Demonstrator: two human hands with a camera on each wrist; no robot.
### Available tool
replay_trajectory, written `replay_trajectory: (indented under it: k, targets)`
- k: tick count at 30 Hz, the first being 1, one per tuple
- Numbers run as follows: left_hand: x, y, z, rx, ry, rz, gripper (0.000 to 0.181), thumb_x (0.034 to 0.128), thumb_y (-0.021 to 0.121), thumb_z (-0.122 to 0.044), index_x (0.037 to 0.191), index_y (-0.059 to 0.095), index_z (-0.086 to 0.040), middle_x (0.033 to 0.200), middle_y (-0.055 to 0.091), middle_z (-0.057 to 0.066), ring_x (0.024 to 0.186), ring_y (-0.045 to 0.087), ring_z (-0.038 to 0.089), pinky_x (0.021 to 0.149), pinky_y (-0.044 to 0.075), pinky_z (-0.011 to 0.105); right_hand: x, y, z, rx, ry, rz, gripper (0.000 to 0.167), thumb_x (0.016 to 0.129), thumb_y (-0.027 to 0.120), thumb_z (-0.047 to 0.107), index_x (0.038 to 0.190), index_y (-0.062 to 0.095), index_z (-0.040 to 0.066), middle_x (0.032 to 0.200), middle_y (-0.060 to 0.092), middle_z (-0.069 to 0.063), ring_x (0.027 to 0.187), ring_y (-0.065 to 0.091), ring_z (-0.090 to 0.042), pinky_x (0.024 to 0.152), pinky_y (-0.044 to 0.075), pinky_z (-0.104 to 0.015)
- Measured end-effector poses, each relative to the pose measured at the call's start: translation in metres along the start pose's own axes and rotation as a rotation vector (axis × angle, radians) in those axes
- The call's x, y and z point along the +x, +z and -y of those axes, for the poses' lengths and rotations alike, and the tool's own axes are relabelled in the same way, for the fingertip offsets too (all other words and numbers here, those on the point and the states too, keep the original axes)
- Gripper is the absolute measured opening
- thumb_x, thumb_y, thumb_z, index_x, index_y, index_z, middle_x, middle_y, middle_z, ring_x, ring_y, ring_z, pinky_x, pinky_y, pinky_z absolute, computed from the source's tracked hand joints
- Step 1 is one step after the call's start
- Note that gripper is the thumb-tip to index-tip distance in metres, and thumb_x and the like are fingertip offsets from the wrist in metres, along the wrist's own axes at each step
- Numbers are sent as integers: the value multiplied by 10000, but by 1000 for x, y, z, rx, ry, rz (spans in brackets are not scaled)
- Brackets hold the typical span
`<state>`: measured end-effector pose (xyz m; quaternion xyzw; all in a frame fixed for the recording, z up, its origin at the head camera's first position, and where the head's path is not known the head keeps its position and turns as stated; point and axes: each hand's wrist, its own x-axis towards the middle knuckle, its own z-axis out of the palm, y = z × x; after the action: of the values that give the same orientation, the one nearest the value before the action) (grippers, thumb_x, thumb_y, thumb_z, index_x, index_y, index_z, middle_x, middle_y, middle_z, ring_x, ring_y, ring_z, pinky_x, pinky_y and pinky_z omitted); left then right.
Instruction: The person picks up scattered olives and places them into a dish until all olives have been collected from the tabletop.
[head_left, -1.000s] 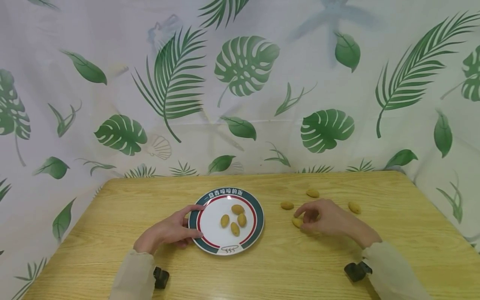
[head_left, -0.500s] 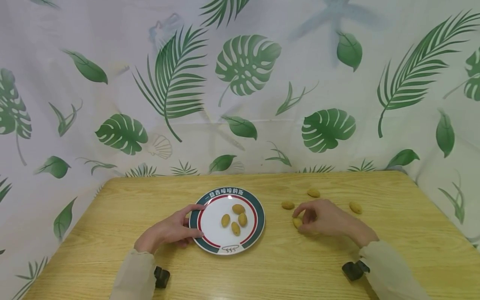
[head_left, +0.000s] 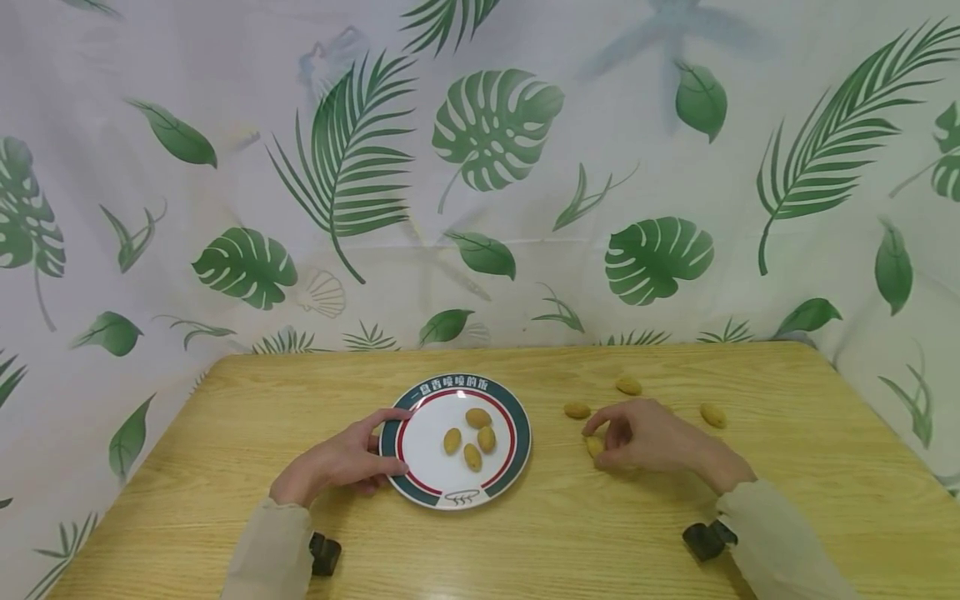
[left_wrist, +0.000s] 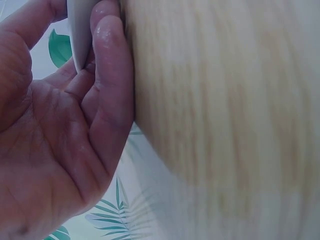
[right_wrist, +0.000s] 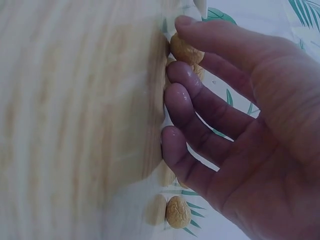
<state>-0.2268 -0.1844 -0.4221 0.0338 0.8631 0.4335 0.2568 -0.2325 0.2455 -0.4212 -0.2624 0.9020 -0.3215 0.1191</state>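
Observation:
My left hand [head_left: 341, 454] holds the left rim of a round white plate [head_left: 427, 433] with a dark green border and a red ring. Its thumb lies on top of the rim; in the left wrist view, curled fingers reach under the plate [left_wrist: 79, 35]. Several yellow-brown oval pieces [head_left: 477, 418] lie on the plate. To the right, my right hand [head_left: 645, 433] pinches another such piece [head_left: 595, 447] between thumb and index finger, at the tabletop. In the right wrist view this piece [right_wrist: 186, 50] has a wrinkled skin, and the other fingertips rest by the table.
Three more oval pieces lie around the right hand: one to its left [head_left: 577, 410], one beyond it [head_left: 628, 385] and one to its right [head_left: 712, 415]. The wooden table [head_left: 525, 550] ends at a leaf-patterned curtain [head_left: 525, 275]. Black wrist cameras [head_left: 705, 542] are worn below both hands.
Almost nothing differs. The view has shifted slightly, and my right hand has edged a little to the left relative to the pinched piece. The left hand stays on the plate.

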Motion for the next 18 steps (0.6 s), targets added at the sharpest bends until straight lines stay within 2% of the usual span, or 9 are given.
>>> replay_trajectory:
  k: [10,18]
  targets:
    - [1,0,0,8,8,15,744,917,772,-214,1542,374,-285,967,665,69,676,600,185,608,507,267,0,1,-2,-37,14,-27,307,839,830,254,1109,721,159,768,638,96,692,567,-28,667,475,-222]
    - [0,1,1,13,19,13,743,920,767,-208,1547,372,-262,954,658,68,672,595,184,607,506,269,0,3,-1,-50,-10,-71,306,850,819,265,1124,728,163,799,652,109,730,583,-15,699,492,-223]
